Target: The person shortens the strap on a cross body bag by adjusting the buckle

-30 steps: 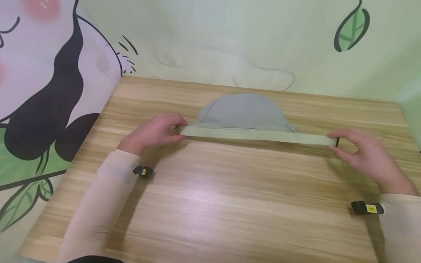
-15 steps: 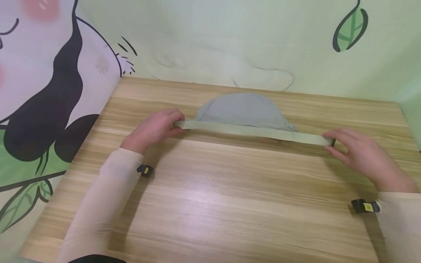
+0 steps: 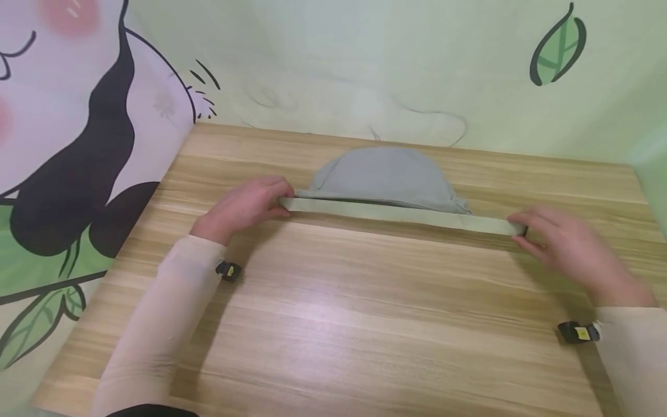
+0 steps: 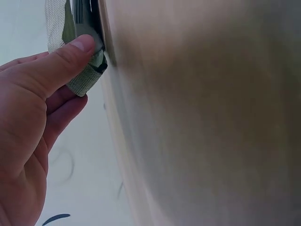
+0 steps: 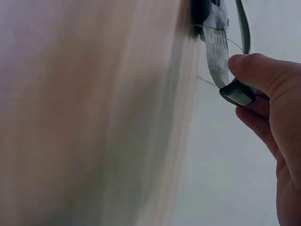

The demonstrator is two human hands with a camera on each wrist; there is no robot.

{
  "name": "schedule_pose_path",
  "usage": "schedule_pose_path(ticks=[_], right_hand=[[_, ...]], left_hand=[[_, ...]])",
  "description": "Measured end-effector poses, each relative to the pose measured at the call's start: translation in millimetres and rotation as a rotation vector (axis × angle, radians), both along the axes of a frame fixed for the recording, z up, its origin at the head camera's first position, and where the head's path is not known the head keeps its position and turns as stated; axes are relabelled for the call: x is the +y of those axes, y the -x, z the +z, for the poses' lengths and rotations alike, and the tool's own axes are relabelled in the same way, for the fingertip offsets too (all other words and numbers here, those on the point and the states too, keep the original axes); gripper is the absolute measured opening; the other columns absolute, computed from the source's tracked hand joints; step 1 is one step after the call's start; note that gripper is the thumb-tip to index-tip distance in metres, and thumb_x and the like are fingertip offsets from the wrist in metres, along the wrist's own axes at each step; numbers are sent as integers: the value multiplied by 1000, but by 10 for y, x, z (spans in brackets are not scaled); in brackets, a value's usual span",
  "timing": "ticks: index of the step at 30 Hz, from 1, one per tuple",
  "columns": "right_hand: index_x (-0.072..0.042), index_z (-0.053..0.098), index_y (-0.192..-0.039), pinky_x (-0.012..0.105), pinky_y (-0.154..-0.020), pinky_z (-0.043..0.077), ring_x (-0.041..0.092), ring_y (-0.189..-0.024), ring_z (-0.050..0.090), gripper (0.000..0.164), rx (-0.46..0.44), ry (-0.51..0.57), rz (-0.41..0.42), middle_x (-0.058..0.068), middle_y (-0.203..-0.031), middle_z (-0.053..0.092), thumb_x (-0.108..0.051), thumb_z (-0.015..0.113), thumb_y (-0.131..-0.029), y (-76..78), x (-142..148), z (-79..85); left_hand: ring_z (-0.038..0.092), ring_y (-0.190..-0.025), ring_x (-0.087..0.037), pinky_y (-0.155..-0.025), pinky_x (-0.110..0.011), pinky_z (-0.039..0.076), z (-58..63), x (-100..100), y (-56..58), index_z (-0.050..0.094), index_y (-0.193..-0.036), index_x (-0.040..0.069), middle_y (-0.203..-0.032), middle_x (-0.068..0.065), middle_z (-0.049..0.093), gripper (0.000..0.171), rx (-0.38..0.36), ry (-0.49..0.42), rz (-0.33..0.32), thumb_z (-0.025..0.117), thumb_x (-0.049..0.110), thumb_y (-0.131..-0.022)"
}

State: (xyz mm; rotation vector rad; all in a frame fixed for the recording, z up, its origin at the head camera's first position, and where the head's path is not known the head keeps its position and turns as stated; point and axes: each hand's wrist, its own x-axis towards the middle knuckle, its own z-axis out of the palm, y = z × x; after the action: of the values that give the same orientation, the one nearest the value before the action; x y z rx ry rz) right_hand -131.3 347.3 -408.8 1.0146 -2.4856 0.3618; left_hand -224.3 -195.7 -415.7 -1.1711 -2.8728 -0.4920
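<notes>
A grey half-round fabric piece (image 3: 388,176), much like a half-moon bag, lies on the wooden table with its curved side toward the wall. Along its straight edge runs a pale green strap (image 3: 385,213), stretched between both hands. My left hand (image 3: 247,205) pinches the strap's left end between thumb and fingers; the left wrist view shows the thumb on the folded webbing (image 4: 87,75). At the right end, my right hand (image 3: 568,246) pinches the strap, which bends there in a loop (image 5: 237,93) with a dark part. The fingertips behind the strap are partly hidden.
The wooden table (image 3: 333,324) reaches back to a pale green wall (image 3: 333,69) with painted figures. A painted panel (image 3: 52,145) borders the left side. A small black device (image 3: 229,271) sits at the left wrist, another black device (image 3: 575,332) at the right.
Both hands keep their pinch on the strap. The right hand has shifted slightly left. The strap's left end rose away from me, then came back a little; a dark gap now shows behind it.
</notes>
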Motion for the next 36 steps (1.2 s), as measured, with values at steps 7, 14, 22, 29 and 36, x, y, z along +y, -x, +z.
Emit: schedule_pose_path(ticks=[7, 14, 22, 29, 36], right_hand=[[0, 68, -102, 7, -91, 35, 24, -85, 63, 56, -22, 45, 26, 9, -95, 67, -49, 40, -98, -137, -74, -77], [-3, 67, -107, 22, -93, 43, 23, -95, 62, 49, -84, -16, 39, 7, -104, 66, -45, 42, -98, -239, -73, -166], [-4, 67, -106, 33, -82, 49, 21, -92, 64, 36, -66, -52, 86, 4, -102, 66, -34, 51, -94, -266, -93, -140], [-1, 66, -106, 32, -79, 49, 20, -89, 63, 52, -55, -56, 87, 4, -99, 65, -42, 34, -101, -233, -112, -80], [-3, 67, -108, 27, -78, 47, 12, -87, 59, 40, -110, -50, 134, 1, -99, 63, -39, 58, -93, -257, -184, -107]], left_hand=[[57, -87, -8, -82, -28, 51, -45, -38, -32, 65, -101, 13, -96, 8, 59, 33, -23, -15, -22, 81, 25, -75], [56, -85, -5, -80, -26, 51, -23, -75, -69, 67, -99, 16, -93, 12, 58, 27, 2, -8, -72, 78, 29, -77], [57, -81, -7, -75, -29, 51, -25, -119, -78, 67, -91, 18, -89, 10, 59, 12, 63, -27, -85, 75, 21, -82], [55, -76, -6, -70, -27, 49, -48, -99, -99, 66, -87, 17, -86, 10, 58, 9, 83, -44, -92, 73, 22, -85], [54, -79, -6, -73, -26, 49, -13, -92, -149, 67, -87, 17, -90, 10, 58, 8, 71, -11, -86, 73, 22, -85]])
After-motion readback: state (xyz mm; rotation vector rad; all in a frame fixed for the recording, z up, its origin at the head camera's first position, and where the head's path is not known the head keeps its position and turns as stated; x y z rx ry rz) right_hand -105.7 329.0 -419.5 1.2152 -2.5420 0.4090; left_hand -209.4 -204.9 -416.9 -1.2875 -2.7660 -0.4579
